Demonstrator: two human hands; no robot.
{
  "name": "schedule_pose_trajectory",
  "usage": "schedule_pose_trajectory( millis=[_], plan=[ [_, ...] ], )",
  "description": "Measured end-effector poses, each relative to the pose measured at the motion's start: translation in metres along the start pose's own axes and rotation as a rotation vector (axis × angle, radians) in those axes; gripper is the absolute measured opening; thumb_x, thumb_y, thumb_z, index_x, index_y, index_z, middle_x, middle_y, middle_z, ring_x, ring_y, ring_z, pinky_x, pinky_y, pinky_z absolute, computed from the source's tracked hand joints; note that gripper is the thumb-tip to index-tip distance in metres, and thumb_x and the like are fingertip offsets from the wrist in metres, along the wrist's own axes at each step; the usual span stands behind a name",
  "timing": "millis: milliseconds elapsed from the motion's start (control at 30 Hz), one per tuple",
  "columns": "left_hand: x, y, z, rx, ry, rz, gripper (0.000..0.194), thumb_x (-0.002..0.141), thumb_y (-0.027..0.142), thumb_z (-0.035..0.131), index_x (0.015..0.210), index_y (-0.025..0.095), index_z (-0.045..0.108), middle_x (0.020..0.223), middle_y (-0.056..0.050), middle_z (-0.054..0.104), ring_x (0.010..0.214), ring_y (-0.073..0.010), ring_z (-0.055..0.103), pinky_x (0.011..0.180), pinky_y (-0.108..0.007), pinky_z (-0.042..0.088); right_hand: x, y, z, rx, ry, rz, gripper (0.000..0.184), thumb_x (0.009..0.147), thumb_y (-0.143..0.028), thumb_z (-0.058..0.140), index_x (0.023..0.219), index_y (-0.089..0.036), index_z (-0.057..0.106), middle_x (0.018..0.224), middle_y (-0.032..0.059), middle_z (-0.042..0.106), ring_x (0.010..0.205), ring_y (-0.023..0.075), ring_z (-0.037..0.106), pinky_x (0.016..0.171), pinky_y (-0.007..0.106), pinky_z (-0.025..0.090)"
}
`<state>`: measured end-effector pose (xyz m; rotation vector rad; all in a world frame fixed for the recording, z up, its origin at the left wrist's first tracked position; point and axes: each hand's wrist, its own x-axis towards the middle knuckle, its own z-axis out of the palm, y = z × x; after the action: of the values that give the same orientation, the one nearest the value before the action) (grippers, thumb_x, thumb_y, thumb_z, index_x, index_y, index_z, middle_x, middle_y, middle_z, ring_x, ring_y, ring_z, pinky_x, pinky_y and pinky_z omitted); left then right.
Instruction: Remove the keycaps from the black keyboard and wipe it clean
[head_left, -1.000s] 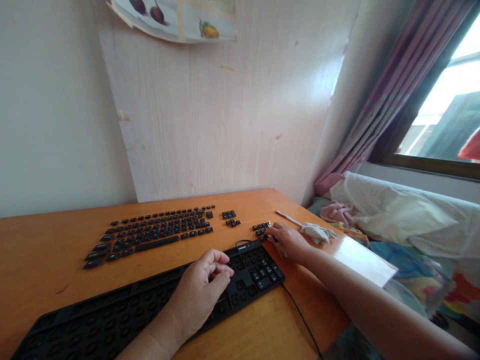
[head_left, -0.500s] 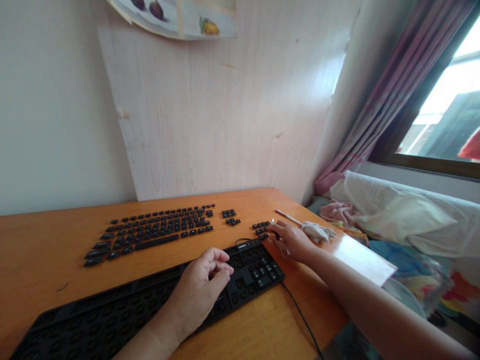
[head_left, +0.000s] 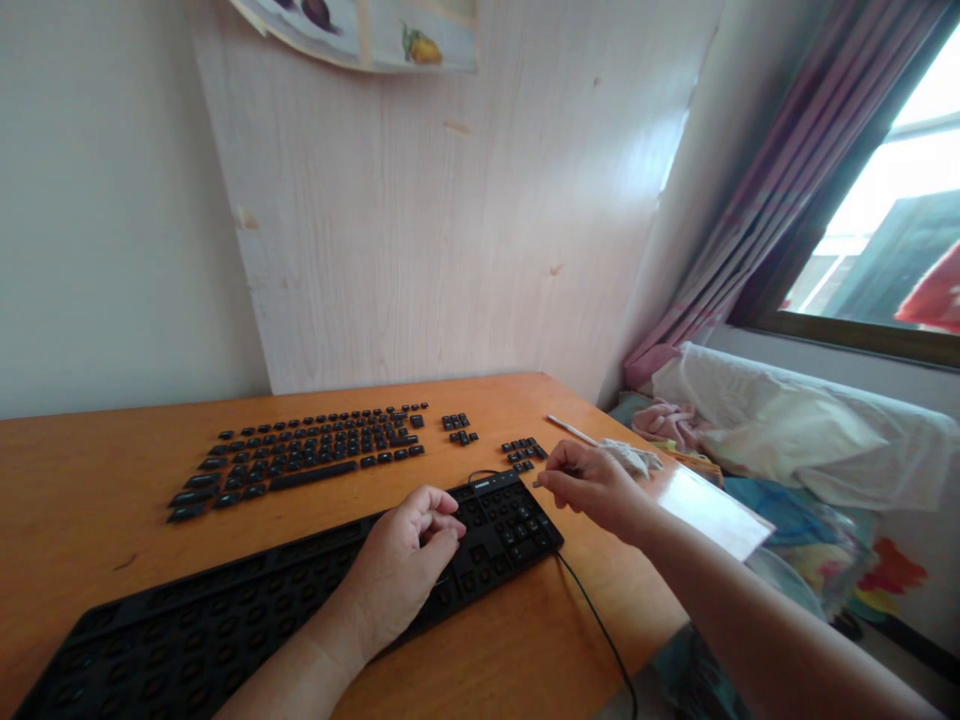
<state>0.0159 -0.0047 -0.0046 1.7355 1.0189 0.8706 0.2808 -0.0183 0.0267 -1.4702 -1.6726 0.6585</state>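
One left hand (head_left: 409, 560), one right hand (head_left: 591, 485) and one keyboard (head_left: 247, 612) occupy the lower half. Dozens of loose keycaps (head_left: 313, 477) lie mid-frame — and, at centre right, one white stick (head_left: 571, 431) and one cloth (head_left: 634, 459).

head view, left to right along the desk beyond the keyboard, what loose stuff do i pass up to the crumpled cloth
Main block of black keycaps → smaller navigation and arrow keycap groups → number-pad keycaps → thin white stick → crumpled pale cloth

hands (head_left: 405, 565) near a black keyboard (head_left: 300, 575)
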Motion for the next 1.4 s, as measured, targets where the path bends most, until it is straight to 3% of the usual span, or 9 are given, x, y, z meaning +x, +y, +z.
schedule_pose_trajectory(
  millis=[167, 600, 900, 1167, 1400],
  plan=[
    [0.002, -0.006, 0.001, -0.003, 0.007, 0.021, 0.018, 0.085, 0.031, 0.054, 0.099, 0.02, 0.054, 0.09, -0.005, 0.073, 0.086, -0.021, 0.068, 0.082, -0.034, 0.049, -0.004, -0.002, 0.012, 0.051, -0.025, 0.119, 0.025, 0.079, -0.041, 0.067, 0.076, -0.017, 0.059, 0.056, -0.0029, 0.058, 0.048, 0.0086, 0.046, 0.045, 0.021, 0.031],
    [0.002, -0.01, 0.002, 0.018, 0.028, 0.059, 0.015, 0.085, 0.029, 0.054, 0.098, 0.021, 0.055, 0.089, -0.004, 0.074, 0.085, -0.0203, 0.069, 0.081, -0.033, 0.049, -0.005, 0.001, 0.031, -0.122, -0.015, 0.12, 0.02, 0.083, -0.037, 0.06, 0.078, -0.018, 0.057, 0.056, -0.0035, 0.056, 0.05, 0.011, 0.049, 0.048, 0.023, 0.033],
    [0.003, -0.014, 0.003, 0.036, 0.026, 0.068, 0.018, 0.085, 0.031, 0.054, 0.1, 0.02, 0.056, 0.09, -0.004, 0.073, 0.084, -0.0195, 0.068, 0.08, -0.031, 0.048, -0.008, 0.011, 0.04, -0.202, 0.087, 0.046, 0.017, 0.083, -0.035, 0.058, 0.077, -0.019, 0.057, 0.063, -0.0023, 0.057, 0.059, 0.0136, 0.052, 0.056, 0.025, 0.037],
    [0.001, -0.006, 0.002, 0.046, 0.032, 0.068, 0.016, 0.084, 0.029, 0.054, 0.097, 0.02, 0.056, 0.088, -0.004, 0.072, 0.084, -0.0197, 0.067, 0.079, -0.031, 0.047, -0.015, 0.006, 0.048, -0.359, 0.094, -0.077, 0.016, 0.086, -0.034, 0.054, 0.075, -0.022, 0.055, 0.059, -0.0018, 0.056, 0.053, 0.0141, 0.05, 0.052, 0.026, 0.031],
    [0.001, -0.002, 0.001, 0.069, 0.037, 0.062, 0.015, 0.083, 0.029, 0.055, 0.095, 0.02, 0.058, 0.087, -0.005, 0.073, 0.081, -0.0195, 0.067, 0.076, -0.03, 0.047, -0.009, 0.02, 0.047, -0.159, 0.204, 0.033, 0.025, 0.085, -0.038, 0.053, 0.067, -0.021, 0.051, 0.057, -0.0025, 0.052, 0.053, 0.0132, 0.048, 0.051, 0.025, 0.032]
  ],
)
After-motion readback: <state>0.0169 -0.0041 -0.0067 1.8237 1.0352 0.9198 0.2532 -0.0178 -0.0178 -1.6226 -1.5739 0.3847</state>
